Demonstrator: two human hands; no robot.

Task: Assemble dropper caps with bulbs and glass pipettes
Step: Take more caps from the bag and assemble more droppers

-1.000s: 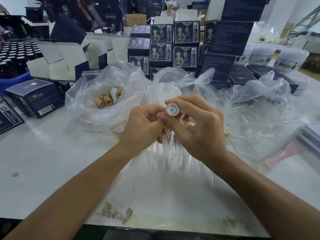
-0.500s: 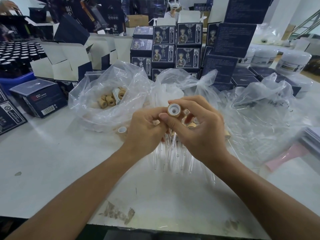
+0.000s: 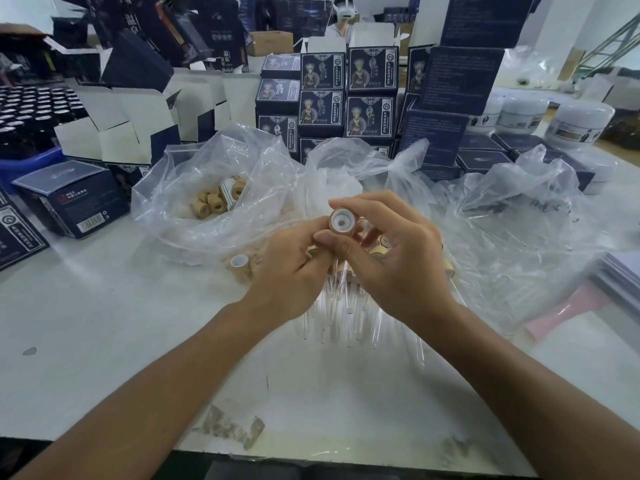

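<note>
My right hand [image 3: 398, 258] pinches a tan dropper cap [image 3: 342, 221] between thumb and fingers, its white-lined open end facing me. My left hand [image 3: 291, 271] is curled against the cap from the left; what its fingers hold is hidden. Beneath both hands several assembled droppers with glass pipettes [image 3: 346, 313] lie on the white table [image 3: 104, 323], tips toward me. A loose tan cap [image 3: 239, 263] stands just left of my left hand. A clear bag [image 3: 207, 188] at the back left holds several tan caps [image 3: 216, 200]. A second bag with white bulbs [image 3: 329, 188] sits behind my hands.
Crumpled clear plastic [image 3: 519, 237] spreads at the right beside a pink sheet [image 3: 568, 310]. Dark blue boxes [image 3: 346, 95] are stacked behind the bags, one box [image 3: 72, 199] lies at the left, and white jars [image 3: 581, 123] stand far right. A person sits in the background.
Both hands stayed together in the middle. The cap has turned slightly in my right fingers, so more of its white inside shows.
</note>
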